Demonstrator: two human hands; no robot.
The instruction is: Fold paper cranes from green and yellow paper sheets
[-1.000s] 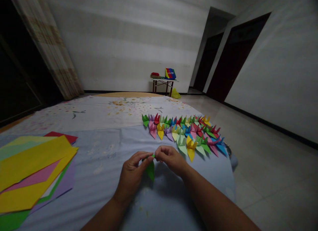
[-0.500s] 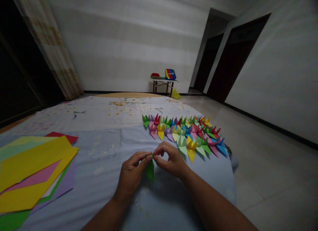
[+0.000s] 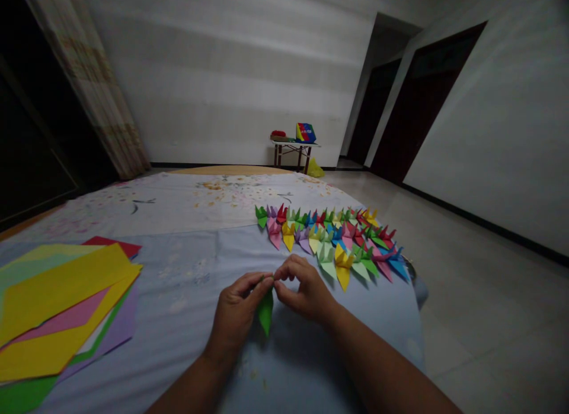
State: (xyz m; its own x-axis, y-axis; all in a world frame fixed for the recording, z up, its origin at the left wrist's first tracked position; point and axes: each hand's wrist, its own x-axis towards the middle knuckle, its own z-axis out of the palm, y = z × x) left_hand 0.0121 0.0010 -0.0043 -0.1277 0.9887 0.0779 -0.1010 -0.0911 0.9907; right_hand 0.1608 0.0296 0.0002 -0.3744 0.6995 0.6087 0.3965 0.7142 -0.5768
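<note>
A green folded paper (image 3: pixel 265 312), with a pointed part hanging down, is pinched at its top between the thumb and fingers of my left hand (image 3: pixel 242 304). My right hand (image 3: pixel 304 289) has its thumb and forefinger closed on the paper's upper end, right beside the left fingertips. Those fingertips hide most of the upper folds. Just beyond my right hand stand several rows of folded paper cranes in many colours, with a yellow crane (image 3: pixel 342 267) and a pale green crane (image 3: pixel 326 260) among the nearest.
Loose coloured paper sheets (image 3: pixel 66 283) lie fanned out on the left of the cloth-covered table (image 3: pixel 178 354). The table's rounded edge runs down the right side, past the cranes. Against the far wall stands a small table (image 3: pixel 291 145) bearing a colourful bag (image 3: pixel 305 132).
The green paper has turned slightly in my fingers, and its hanging point has swung a little to the left and lower. Both hands stay nearly in place.
</note>
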